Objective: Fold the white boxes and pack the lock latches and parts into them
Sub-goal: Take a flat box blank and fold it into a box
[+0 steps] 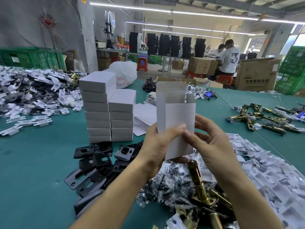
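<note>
I hold a white box upright above the table, its top flaps open. My left hand grips its lower left side, thumb across the front. My right hand pinches the lower right edge, fingers curled behind the box. Two stacks of folded white boxes stand to the left. Brass lock latches lie below my hands, and more latches lie at the right. Black strike plates are spread at the lower left, and small clear bags of screws are heaped under the box.
Flat unfolded box blanks lie behind the held box. White plastic inserts cover the table's right side and another heap fills the far left. The green table runs on to cardboard cartons and seated people at the back.
</note>
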Action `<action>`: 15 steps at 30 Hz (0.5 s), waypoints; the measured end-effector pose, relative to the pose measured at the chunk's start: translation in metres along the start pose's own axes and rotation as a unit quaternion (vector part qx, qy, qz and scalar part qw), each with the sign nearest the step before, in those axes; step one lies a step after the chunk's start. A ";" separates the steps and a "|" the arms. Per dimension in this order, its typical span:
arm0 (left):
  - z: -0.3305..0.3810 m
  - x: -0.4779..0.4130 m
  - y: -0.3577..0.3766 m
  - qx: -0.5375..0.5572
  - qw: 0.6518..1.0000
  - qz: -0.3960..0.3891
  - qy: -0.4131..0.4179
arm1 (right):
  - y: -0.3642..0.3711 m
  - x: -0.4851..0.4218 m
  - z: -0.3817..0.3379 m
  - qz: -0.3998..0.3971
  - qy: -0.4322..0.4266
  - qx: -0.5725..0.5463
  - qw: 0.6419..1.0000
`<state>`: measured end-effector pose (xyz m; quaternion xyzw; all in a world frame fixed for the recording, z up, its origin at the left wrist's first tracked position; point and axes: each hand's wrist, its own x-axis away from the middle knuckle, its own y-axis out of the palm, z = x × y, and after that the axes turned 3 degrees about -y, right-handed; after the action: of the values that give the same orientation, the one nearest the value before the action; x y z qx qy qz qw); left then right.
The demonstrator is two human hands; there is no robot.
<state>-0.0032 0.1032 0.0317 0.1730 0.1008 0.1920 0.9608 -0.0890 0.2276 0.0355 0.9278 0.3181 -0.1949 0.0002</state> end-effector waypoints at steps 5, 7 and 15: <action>0.000 0.002 0.002 -0.033 0.999 0.017 0.019 | -0.005 0.001 0.002 -0.012 0.032 -0.067 0.997; -0.002 0.001 0.001 -0.040 0.999 0.014 0.019 | -0.006 0.001 0.001 -0.005 0.037 -0.066 0.997; -0.013 -0.009 -0.009 -0.002 0.993 0.117 0.008 | -0.012 0.004 -0.005 -0.060 0.082 0.235 0.967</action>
<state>-0.0116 0.0958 0.0177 0.1805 0.0870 0.3042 0.9313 -0.0916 0.2397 0.0403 0.8938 0.3175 -0.1873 -0.2553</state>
